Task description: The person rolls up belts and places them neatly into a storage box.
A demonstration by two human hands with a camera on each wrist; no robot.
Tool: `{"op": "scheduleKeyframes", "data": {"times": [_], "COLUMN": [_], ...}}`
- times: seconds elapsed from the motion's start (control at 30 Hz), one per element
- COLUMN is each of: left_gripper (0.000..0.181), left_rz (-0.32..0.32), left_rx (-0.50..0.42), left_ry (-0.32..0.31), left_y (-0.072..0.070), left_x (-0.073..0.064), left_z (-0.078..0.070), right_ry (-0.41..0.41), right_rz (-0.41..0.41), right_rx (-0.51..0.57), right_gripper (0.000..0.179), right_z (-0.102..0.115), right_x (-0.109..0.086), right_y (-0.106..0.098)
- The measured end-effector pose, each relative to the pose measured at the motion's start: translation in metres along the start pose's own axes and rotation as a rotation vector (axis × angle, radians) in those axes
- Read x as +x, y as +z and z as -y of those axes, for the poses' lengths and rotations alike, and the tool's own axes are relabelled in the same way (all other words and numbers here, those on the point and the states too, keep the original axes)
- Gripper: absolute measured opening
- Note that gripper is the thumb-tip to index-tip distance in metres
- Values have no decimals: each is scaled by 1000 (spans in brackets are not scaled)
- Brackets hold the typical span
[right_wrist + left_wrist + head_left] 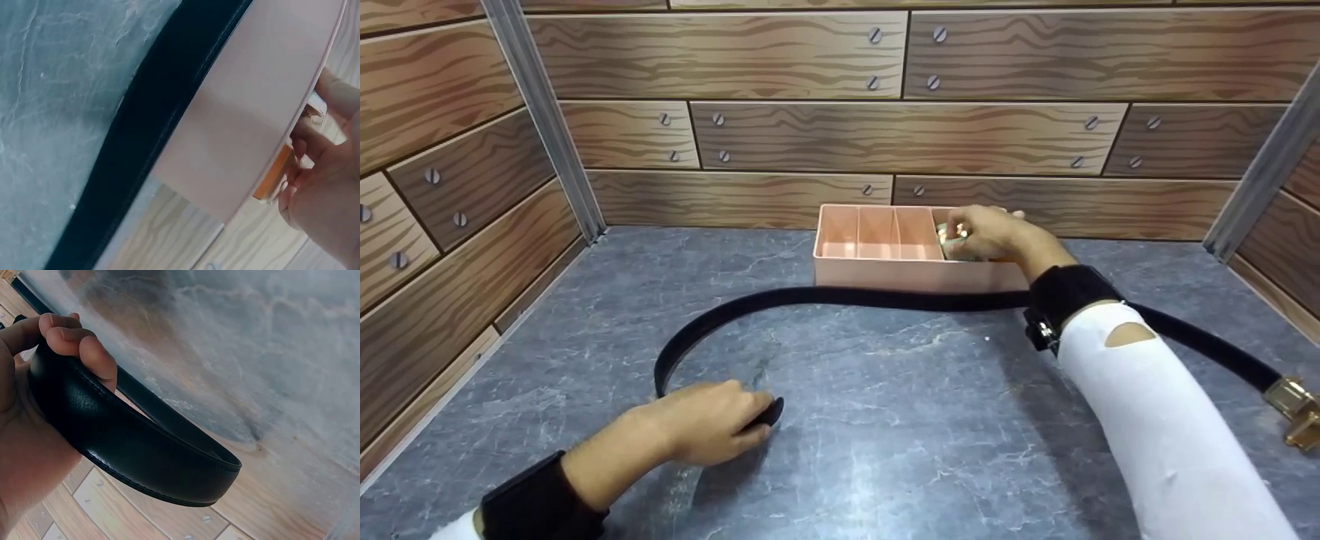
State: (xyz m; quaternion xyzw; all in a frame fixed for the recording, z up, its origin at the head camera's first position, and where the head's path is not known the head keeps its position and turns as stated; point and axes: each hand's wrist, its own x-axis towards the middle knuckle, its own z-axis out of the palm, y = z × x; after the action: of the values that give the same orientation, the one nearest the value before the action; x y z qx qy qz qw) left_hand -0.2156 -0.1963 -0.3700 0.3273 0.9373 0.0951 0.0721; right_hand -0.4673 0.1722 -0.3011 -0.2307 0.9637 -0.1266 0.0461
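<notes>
A black leather belt curves across the table, its gold buckle at the far right. My left hand grips the belt near its tip, which pokes out past the thumb. In the left wrist view the belt loops out from under the curled fingers. Behind the belt stands a pink divided box. My right hand reaches into its right end, among small shiny gold and green items. An orange piece shows beside those fingers; whether they pinch anything is unclear.
Several compartments lie left of the right hand, split by thin pink dividers. Wood-patterned walls enclose the grey marbled tabletop at the back and sides. The belt runs beneath the right wrist, close along the box's front.
</notes>
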Motion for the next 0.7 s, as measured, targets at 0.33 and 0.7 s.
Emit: {"op": "scheduleKeyframes", "data": {"times": [0.33,0.7], "left_gripper": [19,26], "left_rz": [8,-65], "left_rx": [18,18], "left_ry": [0,-41], "left_y": [1,3], "left_x": [2,12], "left_z": [-2,-10], "right_ry": [-49,-95], "right_rz": [-40,-45], "right_rx": [-65,-146], "right_gripper": [17,23], "right_z": [-2,6], "right_x": [-6,-14], "right_y": [3,5]}}
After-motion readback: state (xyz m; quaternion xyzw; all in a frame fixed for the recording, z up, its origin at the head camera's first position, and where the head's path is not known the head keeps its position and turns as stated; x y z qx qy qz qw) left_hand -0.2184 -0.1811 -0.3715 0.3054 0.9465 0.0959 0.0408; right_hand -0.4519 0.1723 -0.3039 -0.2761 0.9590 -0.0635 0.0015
